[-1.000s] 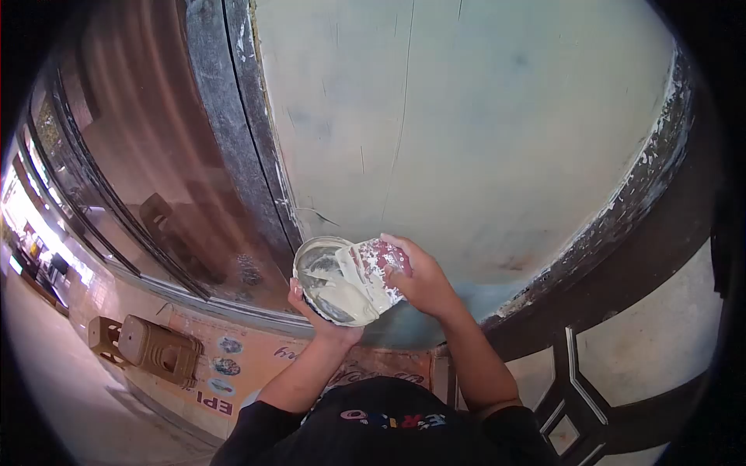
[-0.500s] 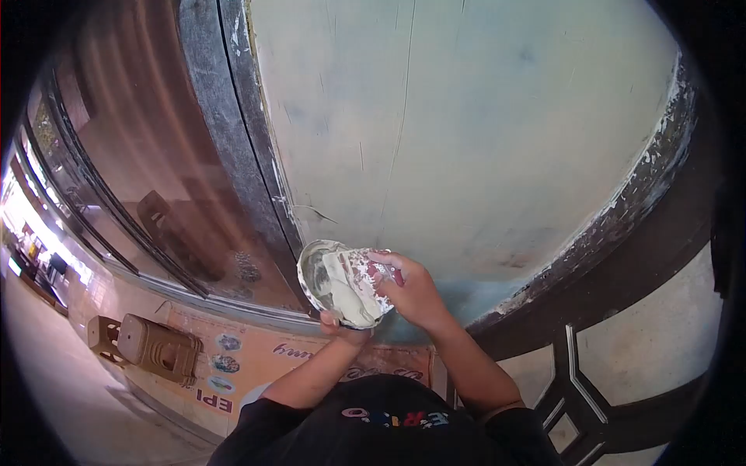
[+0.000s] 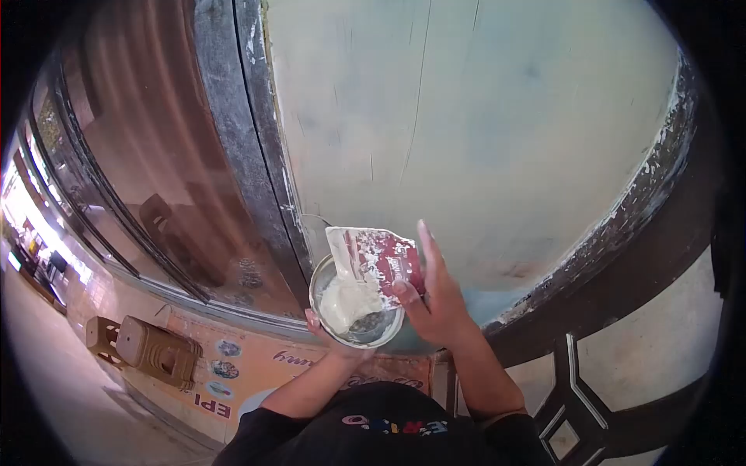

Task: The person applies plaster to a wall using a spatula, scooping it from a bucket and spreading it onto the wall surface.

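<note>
My left hand [image 3: 330,335] holds a round metal bowl [image 3: 317,293] from below and along its left side. Inside the bowl lies a thick heap of off-white putty [image 3: 347,304]. In my right hand [image 3: 437,299] is a flat red putty scraper [image 3: 400,264], smeared with white, its blade over the bowl's upper part. The right thumb presses the scraper's near face; one finger points up beside its edge. Beyond the bowl stands a pale, patched panel [image 3: 482,140] with thin cracks.
A dark frame with flaking white edges [image 3: 622,210] borders the panel on the right. Glass with a brown curtain [image 3: 148,116] is at left. Stacked brown plastic stools [image 3: 155,349] stand on the floor at lower left, beside a printed orange banner [image 3: 256,365]. A dark patterned grille [image 3: 579,388] is at lower right.
The scraper has turned and lifted, so its red face now shows. The bowl has shifted slightly right and down, with more of its inside visible. My right hand's fingers have straightened upward.
</note>
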Motion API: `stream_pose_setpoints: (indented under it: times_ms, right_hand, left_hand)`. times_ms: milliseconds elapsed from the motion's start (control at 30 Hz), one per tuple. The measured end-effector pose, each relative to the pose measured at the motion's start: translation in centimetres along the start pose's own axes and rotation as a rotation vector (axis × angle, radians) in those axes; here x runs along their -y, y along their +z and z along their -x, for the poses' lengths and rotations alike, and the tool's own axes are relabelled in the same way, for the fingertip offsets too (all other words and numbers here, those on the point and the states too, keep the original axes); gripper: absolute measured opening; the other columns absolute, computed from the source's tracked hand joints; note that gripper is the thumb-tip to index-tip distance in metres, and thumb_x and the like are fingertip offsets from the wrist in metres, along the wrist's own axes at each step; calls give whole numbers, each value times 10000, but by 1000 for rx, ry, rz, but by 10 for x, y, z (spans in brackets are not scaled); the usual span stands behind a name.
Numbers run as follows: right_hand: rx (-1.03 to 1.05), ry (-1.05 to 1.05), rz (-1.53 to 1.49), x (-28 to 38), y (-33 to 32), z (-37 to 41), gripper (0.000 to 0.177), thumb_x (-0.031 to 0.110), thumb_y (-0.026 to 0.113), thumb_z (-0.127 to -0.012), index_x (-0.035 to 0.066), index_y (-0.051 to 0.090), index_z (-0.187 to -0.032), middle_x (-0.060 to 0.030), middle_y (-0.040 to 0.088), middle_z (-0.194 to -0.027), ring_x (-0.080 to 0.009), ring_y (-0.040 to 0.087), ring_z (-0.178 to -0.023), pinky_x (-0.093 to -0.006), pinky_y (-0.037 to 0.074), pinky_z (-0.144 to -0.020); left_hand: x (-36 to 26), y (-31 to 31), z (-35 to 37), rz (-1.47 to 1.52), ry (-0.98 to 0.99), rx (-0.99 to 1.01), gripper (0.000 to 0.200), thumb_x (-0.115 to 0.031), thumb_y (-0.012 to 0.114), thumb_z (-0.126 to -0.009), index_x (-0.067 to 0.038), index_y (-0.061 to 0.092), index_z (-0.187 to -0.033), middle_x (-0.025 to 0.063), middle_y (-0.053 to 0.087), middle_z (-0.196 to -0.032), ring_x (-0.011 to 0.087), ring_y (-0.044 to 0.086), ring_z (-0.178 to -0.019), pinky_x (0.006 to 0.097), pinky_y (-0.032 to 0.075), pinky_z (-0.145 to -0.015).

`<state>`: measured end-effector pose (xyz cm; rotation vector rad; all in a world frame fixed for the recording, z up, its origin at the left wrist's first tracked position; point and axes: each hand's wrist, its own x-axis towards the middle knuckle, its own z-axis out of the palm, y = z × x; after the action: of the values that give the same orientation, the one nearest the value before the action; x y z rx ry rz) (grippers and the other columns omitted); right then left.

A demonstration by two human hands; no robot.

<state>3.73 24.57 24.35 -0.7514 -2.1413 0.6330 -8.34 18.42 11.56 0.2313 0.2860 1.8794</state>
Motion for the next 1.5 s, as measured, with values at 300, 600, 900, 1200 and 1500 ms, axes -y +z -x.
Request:
stream_pose_setpoints:
  times_ms: [300, 600, 900, 1200, 1500]
  right_hand:
    - [-115, -97, 223, 0, 10, 8, 375, 304, 630, -917, -29, 533, -1059, -171, 615, -768, -350, 621, -660, -400, 494, -618]
    - [-113, 13, 97, -17, 18, 18, 282, 240, 637, -922, -20, 527, -919, -134, 577, -670, -253, 575, -557, -351, 454, -531]
    - [-72, 95, 51, -13, 20, 24, 197, 162, 614, -924, -28, 581, -883, -131, 625, -705, -224, 621, -612, -330, 473, -572]
    - [-205, 97, -12, -3, 23, 19, 227, 196, 617, -910, -17, 560, -857, -195, 578, -705, -388, 566, -632, -427, 449, -591]
    - [20, 20, 243, -24, 33, 23, 253, 250, 660, -886, 6, 601, -860, -155, 537, -798, -385, 548, -729, -430, 444, -628]
  left_hand:
    - [-24, 11, -3, 190, -147, -5, 941, -850, 345, -764, -208, 371, -1451, 94, 411, -1455, 346, 438, -1281, 542, 376, -1050]
    - [-30, -1, -11, 349, -249, 82, 878, -805, 383, -805, -183, 418, -1423, 107, 472, -1410, 339, 501, -1227, 531, 418, -1020]
    - [-36, -2, -10, 214, -251, 34, 928, -823, 346, -800, -146, 410, -1432, 116, 447, -1434, 356, 470, -1263, 546, 391, -1040]
    - [-42, -13, -7, 247, -228, 53, 895, -803, 390, -804, -144, 438, -1408, 126, 490, -1397, 358, 504, -1228, 545, 418, -1015]
    - [-54, -40, 4, 104, -149, -53, 875, -788, 365, -821, -147, 435, -1412, 113, 471, -1416, 361, 485, -1247, 549, 404, -1030]
